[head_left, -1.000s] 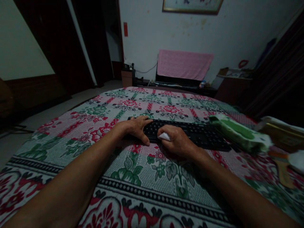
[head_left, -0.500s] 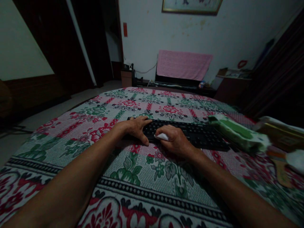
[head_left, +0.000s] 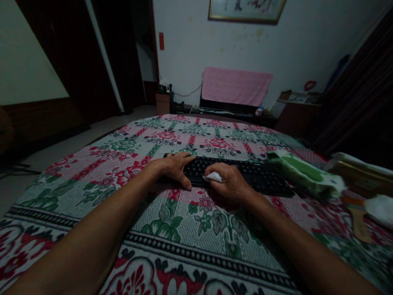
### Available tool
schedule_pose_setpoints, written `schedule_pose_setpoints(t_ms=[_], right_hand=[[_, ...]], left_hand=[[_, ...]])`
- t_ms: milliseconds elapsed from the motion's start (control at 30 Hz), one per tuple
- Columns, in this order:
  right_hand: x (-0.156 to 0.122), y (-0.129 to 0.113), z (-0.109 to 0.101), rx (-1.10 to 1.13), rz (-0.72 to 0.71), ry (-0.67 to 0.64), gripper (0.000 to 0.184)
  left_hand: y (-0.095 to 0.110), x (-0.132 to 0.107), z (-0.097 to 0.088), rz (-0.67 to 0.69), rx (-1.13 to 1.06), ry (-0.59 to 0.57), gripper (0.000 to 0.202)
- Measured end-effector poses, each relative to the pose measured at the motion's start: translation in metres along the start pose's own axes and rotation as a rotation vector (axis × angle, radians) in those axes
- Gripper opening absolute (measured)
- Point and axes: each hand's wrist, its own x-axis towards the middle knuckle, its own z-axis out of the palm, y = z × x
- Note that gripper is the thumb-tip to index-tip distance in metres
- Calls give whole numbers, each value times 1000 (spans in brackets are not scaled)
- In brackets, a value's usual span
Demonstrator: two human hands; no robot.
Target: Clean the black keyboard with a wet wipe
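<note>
A black keyboard [head_left: 254, 174] lies flat on the flowered bedspread [head_left: 196, 229]. Spread over its left end is my left hand [head_left: 178, 168], thumb near the front edge and fingers reaching toward the back edge. My right hand [head_left: 229, 180] is closed around a crumpled white tissue [head_left: 214, 177], which sits at the keys left of the keyboard's middle. The fingertips under the tissue are partly hidden. The left end of the keyboard is covered by my left hand.
Right of the keyboard lies a green-and-white soft packet [head_left: 307, 170]. Beyond it are a brown-gold box [head_left: 362, 176], a brush with a wooden handle [head_left: 359, 223] and a white wad [head_left: 380, 209]. A pink towel [head_left: 236, 86] hangs by the far wall.
My right hand has shifted slightly right along the keys with the tissue. My left hand stays on the keyboard's left end. The view has tilted up a little.
</note>
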Motion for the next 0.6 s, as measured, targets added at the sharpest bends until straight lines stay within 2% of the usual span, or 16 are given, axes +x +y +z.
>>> schedule_pose_setpoints(t_ms=[133, 367, 500, 600], right_hand=[[2, 0, 4, -4, -39, -40, 18], [-1, 8, -2, -29, 45, 26, 15], [-1, 6, 3, -2, -8, -11, 16], [-1, 8, 5, -15, 4, -8, 17]], left_hand=[[1, -1, 0, 6, 5, 5, 109], [-1, 1, 2, 4, 8, 11, 111], [-2, 1, 3, 8, 7, 15, 111], [0, 0, 2, -3, 6, 8, 111]])
